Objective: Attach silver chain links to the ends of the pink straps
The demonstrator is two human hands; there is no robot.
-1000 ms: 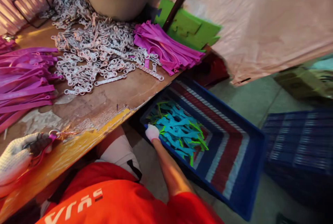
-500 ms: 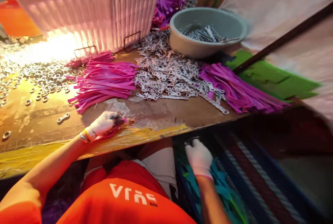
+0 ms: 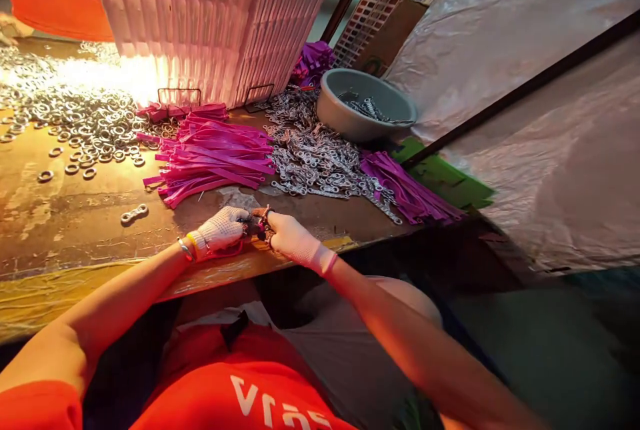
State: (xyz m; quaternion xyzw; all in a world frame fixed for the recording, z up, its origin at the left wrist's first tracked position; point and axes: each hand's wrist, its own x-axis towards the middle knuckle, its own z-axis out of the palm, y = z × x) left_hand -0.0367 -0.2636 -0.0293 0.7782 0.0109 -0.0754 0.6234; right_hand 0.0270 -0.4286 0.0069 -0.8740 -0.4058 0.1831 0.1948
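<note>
My left hand (image 3: pixel 223 229), in a white dotted glove, is closed around a pink strap (image 3: pixel 231 251) at the table's front edge. Part of the strap loops out below the fingers. Right beside it my right hand (image 3: pixel 294 237), gloved too, has its dark, worn fingertips pinched together against the left ones. What lies between the right fingers is too small and covered to make out. Behind the hands spreads a bundle of pink straps (image 3: pixel 215 157). To its right is a heap of flat metal links (image 3: pixel 320 163) with holed ends.
Metal rings (image 3: pixel 100 123) lie scattered at the left, with a single link (image 3: pixel 135 214) nearer me. A grey basin (image 3: pixel 340 110) holding metal pieces stands behind the heap. More purple straps (image 3: pixel 410 187) lie at the right. A corrugated panel (image 3: pixel 200 17) and a dark slanted bar (image 3: pixel 525 87) rise behind.
My right hand has come up from below the table's edge, at the right, to meet my left hand. The left hand stays closed on the strap. The view has shifted.
</note>
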